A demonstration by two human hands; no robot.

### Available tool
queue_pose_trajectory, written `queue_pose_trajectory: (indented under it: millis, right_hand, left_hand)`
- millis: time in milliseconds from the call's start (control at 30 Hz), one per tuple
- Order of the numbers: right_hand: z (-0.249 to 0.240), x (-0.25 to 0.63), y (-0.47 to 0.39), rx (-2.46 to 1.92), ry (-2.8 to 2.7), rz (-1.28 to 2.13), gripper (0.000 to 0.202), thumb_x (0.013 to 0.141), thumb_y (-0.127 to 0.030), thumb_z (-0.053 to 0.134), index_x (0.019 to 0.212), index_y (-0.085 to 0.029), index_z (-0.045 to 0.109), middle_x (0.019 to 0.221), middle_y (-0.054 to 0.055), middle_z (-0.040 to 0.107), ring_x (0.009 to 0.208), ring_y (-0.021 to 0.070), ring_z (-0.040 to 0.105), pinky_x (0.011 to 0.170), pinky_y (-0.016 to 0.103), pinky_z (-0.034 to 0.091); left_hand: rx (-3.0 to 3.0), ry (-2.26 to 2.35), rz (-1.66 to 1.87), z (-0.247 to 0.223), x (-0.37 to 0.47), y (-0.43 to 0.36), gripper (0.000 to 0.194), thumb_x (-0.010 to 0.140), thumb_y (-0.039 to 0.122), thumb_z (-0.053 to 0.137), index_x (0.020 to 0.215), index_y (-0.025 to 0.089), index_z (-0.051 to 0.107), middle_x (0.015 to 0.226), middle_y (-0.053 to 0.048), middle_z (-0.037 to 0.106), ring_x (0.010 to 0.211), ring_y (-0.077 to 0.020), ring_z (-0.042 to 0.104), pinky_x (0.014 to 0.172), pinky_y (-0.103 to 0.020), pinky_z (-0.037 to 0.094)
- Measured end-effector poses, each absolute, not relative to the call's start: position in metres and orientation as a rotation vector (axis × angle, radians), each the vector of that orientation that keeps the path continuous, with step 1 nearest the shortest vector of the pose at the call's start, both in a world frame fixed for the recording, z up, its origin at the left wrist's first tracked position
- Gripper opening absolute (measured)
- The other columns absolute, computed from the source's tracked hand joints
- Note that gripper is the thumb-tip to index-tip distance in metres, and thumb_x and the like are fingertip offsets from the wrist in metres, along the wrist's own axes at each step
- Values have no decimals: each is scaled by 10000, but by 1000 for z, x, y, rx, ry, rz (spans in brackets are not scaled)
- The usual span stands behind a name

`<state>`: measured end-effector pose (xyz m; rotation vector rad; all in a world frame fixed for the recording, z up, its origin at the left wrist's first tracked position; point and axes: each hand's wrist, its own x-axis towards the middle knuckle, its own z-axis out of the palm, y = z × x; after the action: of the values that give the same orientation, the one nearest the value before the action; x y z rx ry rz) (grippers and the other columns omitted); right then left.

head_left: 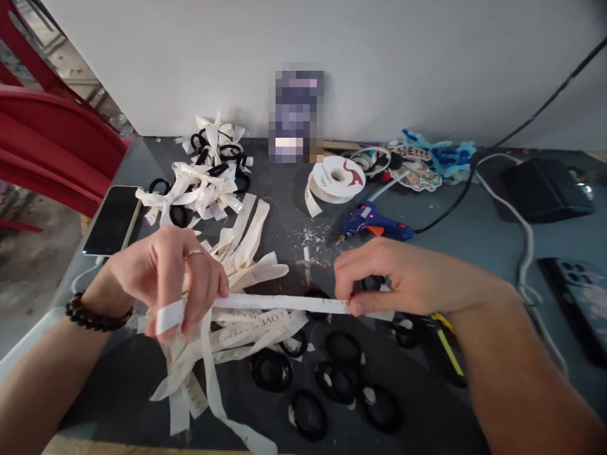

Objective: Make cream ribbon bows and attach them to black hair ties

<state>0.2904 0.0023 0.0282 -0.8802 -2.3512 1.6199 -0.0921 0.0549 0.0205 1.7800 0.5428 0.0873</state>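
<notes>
1. Reaches in from both lower corners, closest to the camera: right forearm [531, 366] on one side, left forearm [61, 373] on the other, both over the dark grey table [502, 253].
2. Pinches now with the right hand [379, 278], thumb and bent fingers drawn narrow on a white ribbon strip [284, 303].
3. Grips the same strip at its other side with the left hand [175, 278], fingers curled downward and close together; cannot tell the exact contact, partly hidden by the knuckles.
4. Holds that strip nearly straight from hand to hand, right across the front of the table, above a heap of loose ribbons [256, 272], some with printed lettering.
5. Wears a ring [193, 253] and a dark beaded bracelet [97, 316] on the left, plus a white band [169, 317] across one finger; cannot tell if tape or ribbon.
6. Has black hair ties [308, 414] scattered just below the strip, several with white bits attached.
7. Look further back: past a pile of ribbon-tied black bands [203, 180] at left, to a ribbon spool [339, 180] and, just beside, a blue glue gun [379, 221].
8. Glance to the edges: at a phone [111, 221] beyond the left wrist, and a yellow-and-black tool [448, 347] partly behind the right forearm.
</notes>
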Motion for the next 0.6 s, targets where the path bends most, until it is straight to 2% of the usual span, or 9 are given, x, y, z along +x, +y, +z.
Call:
queue_pose_trajectory:
  millis: [33,67,167,233,300,400,467,533,600]
  right_hand:
    - [29,292,2,-856,-2308,1589,233,990,-406,730,850,-227,783,831,33,753,731,155,665,716,267,488]
    - [28,293,1,-821,-2245,1562,233,985,-406,737,843,-227,780,875,49,761,758,163,678,732,274,505]
    - [19,289,1,-686,-1976,1589,199,969,-390,757,834,-245,776,1189,102,776,1021,228,744,910,349,568]
    - [10,278,-1,-553,-1779,1707,187,952,-380,774,807,-262,759,1398,87,725,1269,286,699,1081,456,536]
    - [1,262,-5,-374,-1616,1837,200,926,-392,799,786,-268,728,1414,70,731,1347,310,669,1149,528,496]
    - [-6,235,-18,-173,-1461,1987,225,917,-444,813,836,-267,700,1055,72,837,1153,289,773,1106,519,535]
    - [-7,219,-27,-154,-1378,1950,219,922,-434,815,854,-260,701,820,33,792,928,232,800,1027,451,584]
    - [-8,208,-34,-201,-1301,1811,181,914,-373,831,842,-255,714,754,-8,727,731,150,736,975,388,602]
    - [-11,203,-37,-253,-1254,1712,114,907,-307,842,865,-252,752,779,-14,710,682,113,682,889,332,622]
  left_hand:
    - [1684,378,35,26,-87,54,579,788,824,751,518,312,783,560,-55,735,604,-161,730,928,-375,604]
    - [1608,364,37,31,-82,52,507,877,712,758,590,298,817,629,-62,780,664,-166,758,989,-383,585]
    - [1545,366,89,39,-67,44,416,950,565,759,671,268,843,684,-92,813,736,-184,780,1004,-380,582]
    - [1566,398,91,39,-60,41,402,957,526,765,666,257,833,725,-101,824,776,-190,785,1014,-382,581]
    - [1554,395,100,37,-57,39,354,962,493,770,702,263,840,765,-109,831,794,-201,789,964,-380,605]
    - [1493,358,81,33,-57,39,309,933,505,796,725,282,849,778,-126,829,765,-220,796,875,-384,640]
    - [1427,370,37,29,-60,40,328,866,553,844,677,286,842,735,-131,817,733,-238,797,891,-411,651]
    - [1351,397,2,23,-63,41,365,793,599,884,615,285,828,706,-132,802,724,-260,797,898,-430,661]
    - [1337,372,57,17,-63,42,384,753,608,903,564,286,813,763,-137,804,782,-283,802,878,-419,673]
